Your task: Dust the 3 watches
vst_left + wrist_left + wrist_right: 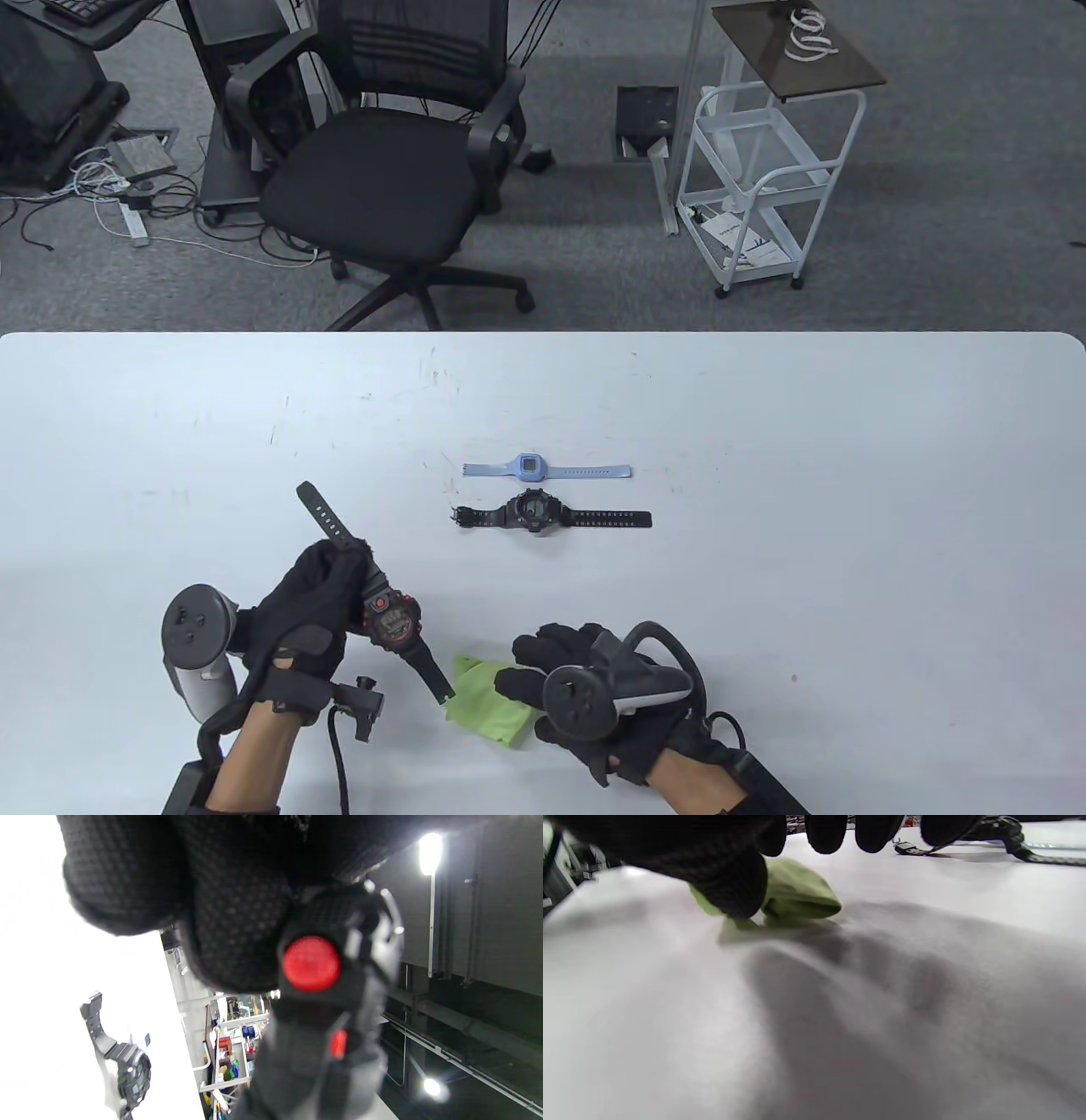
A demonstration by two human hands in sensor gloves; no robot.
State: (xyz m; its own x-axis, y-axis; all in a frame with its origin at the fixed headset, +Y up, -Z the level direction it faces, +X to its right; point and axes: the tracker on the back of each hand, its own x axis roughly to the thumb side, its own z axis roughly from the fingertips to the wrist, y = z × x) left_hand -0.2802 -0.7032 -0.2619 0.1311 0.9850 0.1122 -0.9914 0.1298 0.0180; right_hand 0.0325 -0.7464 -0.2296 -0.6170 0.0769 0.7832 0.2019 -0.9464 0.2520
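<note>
My left hand (pixel 327 569) grips a black watch with a red-rimmed face (pixel 389 618) by its upper strap and holds it above the table. Up close in the left wrist view, the watch's red button (pixel 312 963) shows under my gloved fingers (pixel 178 878). A crumpled green cloth (pixel 488 700) lies on the table beside the watch's lower strap. My right hand (pixel 526 666) lies over its right edge. The thumb (pixel 734 887) touches the cloth (pixel 797 891) and the fingers hang loosely beyond it. A light blue watch (pixel 528 468) and a black watch (pixel 534 512) lie flat mid-table.
The white table (pixel 848 509) spreads wide around the watches. Behind its far edge stand a black office chair (pixel 382 170) and a white wire cart (pixel 764 170). The black watch (pixel 127 1065) also shows on the table in the left wrist view.
</note>
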